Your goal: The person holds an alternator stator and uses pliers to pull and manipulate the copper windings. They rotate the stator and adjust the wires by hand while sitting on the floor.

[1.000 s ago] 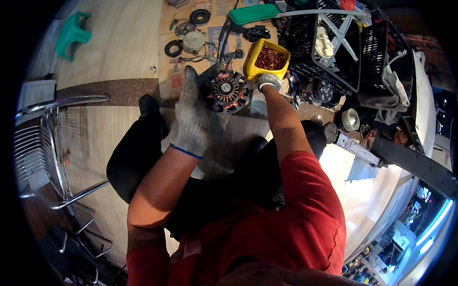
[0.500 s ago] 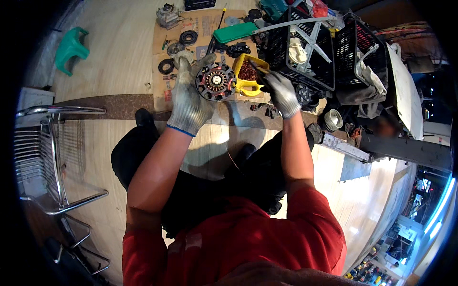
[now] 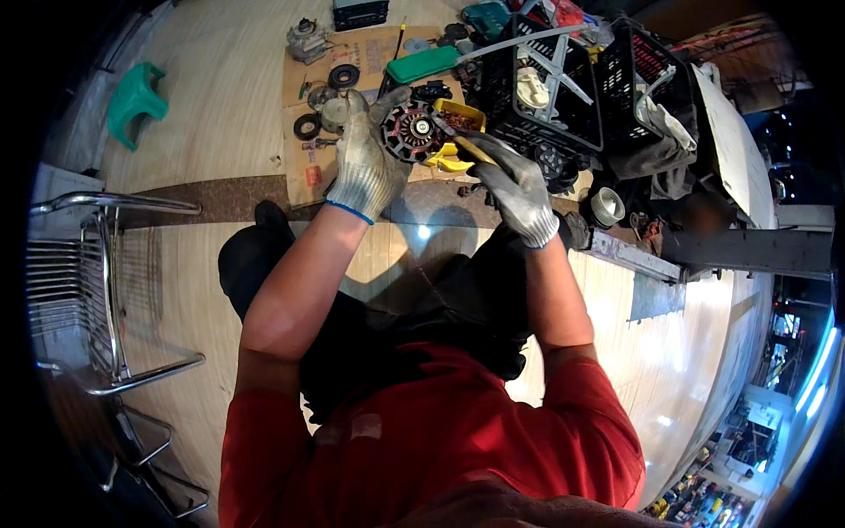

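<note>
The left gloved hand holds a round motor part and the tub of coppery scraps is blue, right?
Wrong colour: the tub of coppery scraps is yellow, as the head view shows. The left gloved hand does hold a round motor part.

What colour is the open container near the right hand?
The container is yellow, best in the head view.

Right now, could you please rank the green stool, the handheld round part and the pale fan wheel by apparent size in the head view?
1. Green stool
2. Handheld round part
3. Pale fan wheel
</note>
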`<state>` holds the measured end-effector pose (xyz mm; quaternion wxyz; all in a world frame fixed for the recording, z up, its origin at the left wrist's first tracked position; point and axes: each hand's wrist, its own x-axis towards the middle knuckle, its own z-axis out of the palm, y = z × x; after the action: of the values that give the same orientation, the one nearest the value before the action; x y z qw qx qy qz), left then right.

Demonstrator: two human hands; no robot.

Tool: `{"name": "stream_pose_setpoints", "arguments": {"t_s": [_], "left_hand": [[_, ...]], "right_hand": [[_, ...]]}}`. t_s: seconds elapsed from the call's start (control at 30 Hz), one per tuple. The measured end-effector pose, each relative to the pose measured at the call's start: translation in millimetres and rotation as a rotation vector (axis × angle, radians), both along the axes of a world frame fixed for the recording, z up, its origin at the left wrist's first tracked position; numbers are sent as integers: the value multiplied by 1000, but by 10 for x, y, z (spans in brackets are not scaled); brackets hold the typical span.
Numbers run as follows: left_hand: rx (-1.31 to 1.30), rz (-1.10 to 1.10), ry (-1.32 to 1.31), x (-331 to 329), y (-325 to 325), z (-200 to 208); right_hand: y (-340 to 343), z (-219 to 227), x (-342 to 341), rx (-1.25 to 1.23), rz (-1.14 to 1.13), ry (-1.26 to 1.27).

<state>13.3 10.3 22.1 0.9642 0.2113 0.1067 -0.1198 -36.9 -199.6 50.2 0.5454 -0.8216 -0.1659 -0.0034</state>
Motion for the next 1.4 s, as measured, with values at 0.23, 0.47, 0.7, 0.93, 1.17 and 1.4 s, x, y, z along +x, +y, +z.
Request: {"name": "stream_pose_setpoints", "arguments": {"t_s": [0.23,0.47,0.7,0.93,1.17,1.4], "left_hand": [[43,87,46,-30,145,148],[-10,151,6,-13,192,-72],[32,121,59,53,213,-266],[90,214,81,139,130,-196],[44,179,77,147,102,-191],[60,143,15,123,143,-258]], "right_hand": [[120,226,334,-92,151,329],[192,-59,771,194,282,665],[386,-314,790,6,214,666],[399,-473,777,86,227,461],[371,-431,761,90,186,410],[380,-325,712,-16,194,279]]}}
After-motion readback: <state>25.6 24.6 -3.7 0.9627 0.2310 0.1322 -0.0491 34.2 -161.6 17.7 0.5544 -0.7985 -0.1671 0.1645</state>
